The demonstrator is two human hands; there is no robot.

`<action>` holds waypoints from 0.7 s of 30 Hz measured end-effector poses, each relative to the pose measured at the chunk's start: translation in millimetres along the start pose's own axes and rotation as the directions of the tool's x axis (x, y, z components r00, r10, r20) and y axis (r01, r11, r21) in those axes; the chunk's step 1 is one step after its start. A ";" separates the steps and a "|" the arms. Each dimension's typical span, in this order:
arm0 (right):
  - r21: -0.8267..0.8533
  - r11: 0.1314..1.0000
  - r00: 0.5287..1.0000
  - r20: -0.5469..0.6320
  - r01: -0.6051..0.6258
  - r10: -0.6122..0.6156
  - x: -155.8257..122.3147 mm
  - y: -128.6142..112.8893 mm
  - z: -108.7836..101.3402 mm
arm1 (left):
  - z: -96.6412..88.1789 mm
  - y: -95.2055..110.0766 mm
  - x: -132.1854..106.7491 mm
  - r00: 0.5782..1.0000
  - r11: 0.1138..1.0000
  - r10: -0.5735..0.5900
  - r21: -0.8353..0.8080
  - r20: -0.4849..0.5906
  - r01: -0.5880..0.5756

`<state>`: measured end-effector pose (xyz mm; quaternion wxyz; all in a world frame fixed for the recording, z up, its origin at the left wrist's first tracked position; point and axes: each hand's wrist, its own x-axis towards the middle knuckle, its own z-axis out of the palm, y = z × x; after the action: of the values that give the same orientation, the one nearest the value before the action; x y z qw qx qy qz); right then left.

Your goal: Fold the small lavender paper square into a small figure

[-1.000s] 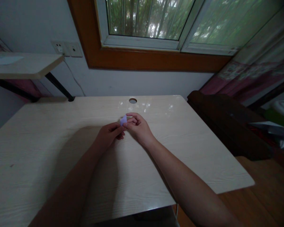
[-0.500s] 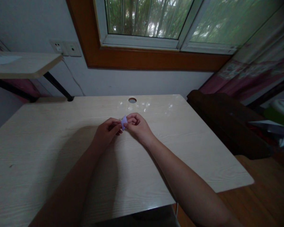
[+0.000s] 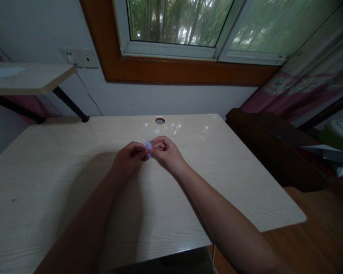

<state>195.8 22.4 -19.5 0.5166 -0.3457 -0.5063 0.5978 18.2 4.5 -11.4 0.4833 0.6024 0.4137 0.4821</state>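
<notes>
A small piece of folded purple paper [image 3: 148,145] is pinched between my two hands, above the middle of the pale wooden desk [image 3: 171,213]. My left hand [image 3: 130,156] grips its left side between thumb and fingers. On the other side, the thumb and fingers of my right hand [image 3: 166,152] close on the paper's right edge. Fingertips cover part of the paper, so its full folded shape is hidden.
A round cable hole [image 3: 160,121] lies near the desk's far edge. At the left, a raised shelf [image 3: 31,82] stands on black legs. Behind the desk is a window [image 3: 177,23]; dark brown furniture [image 3: 263,144] stands to the right.
The purple paper has tilted and shifted slightly left between my fingers, and my right thumb has moved a little left along it. Both arms stay nearly in place.
</notes>
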 end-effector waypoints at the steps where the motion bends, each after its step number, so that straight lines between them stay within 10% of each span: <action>1: 0.005 1.000 1.000 0.003 0.002 -0.002 0.0 0.2 -0.1 | 0.1 0.7 0.1 1.000 1.000 -0.003 -0.005 -0.005 0.003; 21: -0.113 0.994 1.000 -0.022 -0.006 0.004 -2.2 0.8 1.6 | -0.1 2.9 2.4 0.982 0.991 -0.127 -0.058 -0.139 0.120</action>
<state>194.6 20.0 -20.1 0.5002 -0.3820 -0.5328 0.5657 18.6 6.2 -8.0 0.4963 0.5274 0.4718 0.5029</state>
